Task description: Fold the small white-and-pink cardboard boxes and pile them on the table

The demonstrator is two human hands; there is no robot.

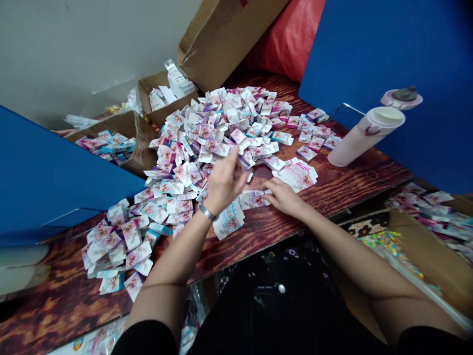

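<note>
Head view: your right hand [284, 197] is the nearer, its fingers [272, 193] lying pressed together on the right end of a flattened printed carton [253, 199], whose long axis runs sideways toward your raised left hand [223, 181], fingers bunched, though whether they pinch anything cannot be told.

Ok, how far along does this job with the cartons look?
Done: some printed cartons already lie in the cardboard box at left. In hand: the right hand rests on a carton, and the left hand is raised above the table. Left: a large heap of cartons still covers much of the wooden tabletop.
</note>
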